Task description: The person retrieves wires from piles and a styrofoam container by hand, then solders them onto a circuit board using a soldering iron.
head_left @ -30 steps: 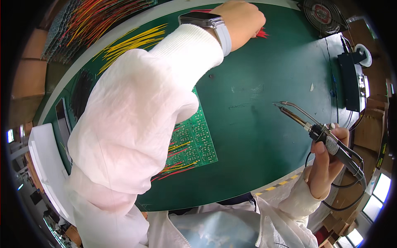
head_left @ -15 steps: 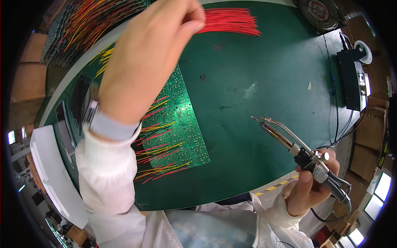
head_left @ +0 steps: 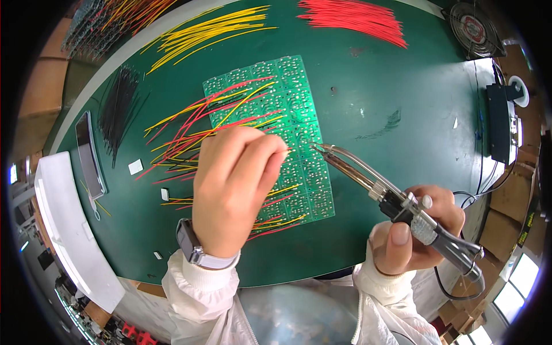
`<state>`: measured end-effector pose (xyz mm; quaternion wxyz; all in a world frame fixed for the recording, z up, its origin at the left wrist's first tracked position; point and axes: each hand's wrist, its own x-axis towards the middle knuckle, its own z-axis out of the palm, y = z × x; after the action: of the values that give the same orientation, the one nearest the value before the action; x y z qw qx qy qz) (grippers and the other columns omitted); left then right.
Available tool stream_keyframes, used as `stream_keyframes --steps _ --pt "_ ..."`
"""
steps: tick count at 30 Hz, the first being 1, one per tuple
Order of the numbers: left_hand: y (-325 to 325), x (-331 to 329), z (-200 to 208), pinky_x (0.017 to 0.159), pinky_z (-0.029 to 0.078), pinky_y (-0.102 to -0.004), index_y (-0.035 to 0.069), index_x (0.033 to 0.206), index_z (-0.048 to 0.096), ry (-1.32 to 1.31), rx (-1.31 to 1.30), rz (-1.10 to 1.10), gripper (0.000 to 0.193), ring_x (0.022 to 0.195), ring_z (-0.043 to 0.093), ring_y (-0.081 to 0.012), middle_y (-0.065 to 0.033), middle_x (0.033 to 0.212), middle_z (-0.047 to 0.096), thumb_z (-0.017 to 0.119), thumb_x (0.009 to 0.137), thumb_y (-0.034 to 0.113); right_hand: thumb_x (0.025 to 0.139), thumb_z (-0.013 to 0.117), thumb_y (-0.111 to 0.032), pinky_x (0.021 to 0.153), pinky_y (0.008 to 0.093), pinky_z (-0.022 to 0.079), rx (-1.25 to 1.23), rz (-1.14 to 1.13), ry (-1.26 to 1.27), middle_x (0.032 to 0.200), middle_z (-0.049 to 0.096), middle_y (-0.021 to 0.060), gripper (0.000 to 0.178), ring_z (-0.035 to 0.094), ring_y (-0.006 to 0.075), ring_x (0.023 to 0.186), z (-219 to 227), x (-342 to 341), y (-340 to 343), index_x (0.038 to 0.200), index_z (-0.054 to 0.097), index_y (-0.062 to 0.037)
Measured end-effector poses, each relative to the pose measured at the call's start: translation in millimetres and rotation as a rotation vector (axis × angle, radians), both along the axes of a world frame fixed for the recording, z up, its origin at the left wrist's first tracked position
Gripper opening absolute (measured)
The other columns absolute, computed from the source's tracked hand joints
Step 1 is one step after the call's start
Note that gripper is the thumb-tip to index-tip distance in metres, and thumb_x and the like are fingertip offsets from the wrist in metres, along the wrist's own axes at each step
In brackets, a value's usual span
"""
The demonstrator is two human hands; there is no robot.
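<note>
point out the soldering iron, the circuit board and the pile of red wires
Soldering iron [head_left: 424, 229]: head view, on its grey grip.
Circuit board [head_left: 300, 125]: head view, on its bare green surface.
Pile of red wires [head_left: 355, 20]: head view, mid-length on the bundle.

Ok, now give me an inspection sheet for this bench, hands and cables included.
Surface: green tabletop, dark smudges.
Work items: green circuit board, wires lying across its left side; yellow bundle and red bundle at the far side, black bundle at left.
Clutter: phone, small white pieces.
Hands: left hand pinched over the board, contents unclear; right hand grips soldering iron.
Cables: iron's cord loops below the right hand.
Surroundings: fan, cardboard boxes.
</note>
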<state>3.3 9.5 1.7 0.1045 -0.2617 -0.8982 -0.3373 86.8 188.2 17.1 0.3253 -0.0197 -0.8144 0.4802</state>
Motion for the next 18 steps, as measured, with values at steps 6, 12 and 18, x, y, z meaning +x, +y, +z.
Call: stream_keyframes --steps 6,12,18 --pt "-0.9 0.8 -2.3 0.053 0.042 -0.0260 0.000 0.079 0.060 -0.008 0.033 0.030 0.015 0.063 0.051 -0.0151 -0.0049 0.076 0.054 0.066 0.068 -0.006 0.065 0.070 -0.019 0.050 0.0271 0.042 0.029 0.039 0.105 0.076 0.052 0.0106 0.041 0.051 0.0167 0.056 -24.3 0.6 -5.8 0.093 0.044 -0.0065" --pt "-0.4 -0.4 -2.6 0.052 0.043 -0.0256 0.000 0.078 0.060 0.017 0.033 0.030 0.014 0.063 0.052 -0.0149 -0.0049 0.075 0.055 0.066 0.067 -0.006 0.064 0.071 -0.020 0.050 0.0278 0.043 0.021 0.016 0.058 0.077 0.052 0.0109 0.040 0.052 0.0172 0.055 -28.2 1.1 -9.1 0.092 0.044 -0.0059" --pt "0.6 0.7 -2.2 0.051 0.042 -0.0252 0.000 0.077 0.060 0.008 0.020 0.040 0.014 0.063 0.053 -0.0146 -0.0047 0.075 0.055 0.066 0.067 -0.007 0.068 0.069 -0.033 0.054 0.0270 0.038 0.010 -0.099 0.040 0.068 0.052 0.0133 0.041 0.047 0.0173 0.057 -30.5 -1.9 -18.1 0.085 0.046 -0.0029"
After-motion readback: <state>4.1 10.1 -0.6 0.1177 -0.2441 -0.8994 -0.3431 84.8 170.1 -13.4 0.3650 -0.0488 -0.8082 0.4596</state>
